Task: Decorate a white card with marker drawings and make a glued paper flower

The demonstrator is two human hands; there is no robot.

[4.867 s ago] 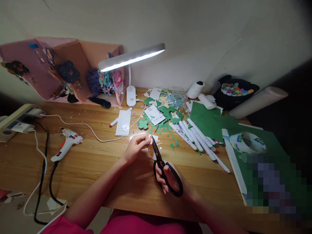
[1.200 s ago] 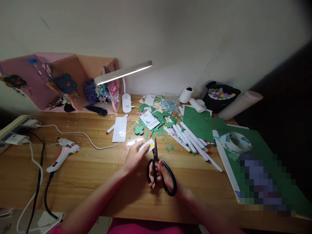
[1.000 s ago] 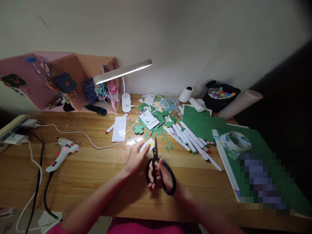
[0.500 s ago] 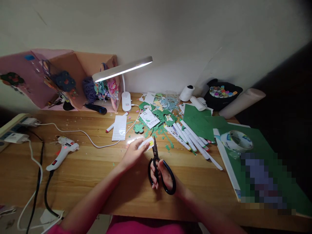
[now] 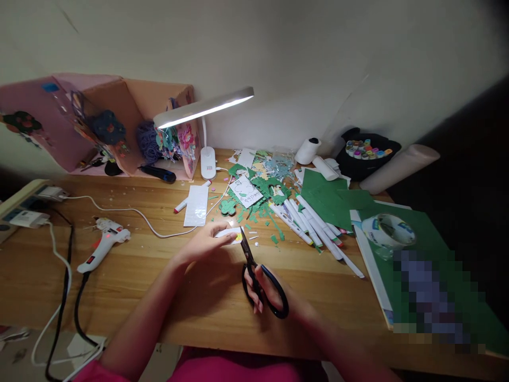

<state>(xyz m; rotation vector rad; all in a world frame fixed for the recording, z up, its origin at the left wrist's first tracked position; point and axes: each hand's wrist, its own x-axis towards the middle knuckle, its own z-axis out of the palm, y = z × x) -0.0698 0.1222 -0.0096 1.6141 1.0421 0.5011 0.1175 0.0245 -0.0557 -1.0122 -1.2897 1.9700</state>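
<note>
My left hand [image 5: 202, 245] pinches a small white piece of paper [image 5: 225, 233] with a yellow drawing near its right end. Black-handled scissors [image 5: 248, 255] are in my right hand [image 5: 260, 289], with fingers and thumb through the loops. Their blades point up and left and meet the paper's right edge, close to the yellow drawing. A tiny white scrap [image 5: 256, 244] lies on the table just right of the blades. Beyond my hands sit a green flower-shaped cutout [image 5: 228, 207] and a white card with a line drawing [image 5: 246, 192].
A glue gun [image 5: 104, 244] with a red light lies at left, its cable running off the table. A desk lamp [image 5: 207, 107] shines above green scraps. Markers [image 5: 314, 223], a tape roll [image 5: 388, 231] and green sheets [image 5: 326, 193] are at right. A pink box [image 5: 159, 101] stands behind.
My left hand has moved left and turned the paper flatter. The scissors now tilt left with their blades at its edge. Small white scraps show on the table beside them.
</note>
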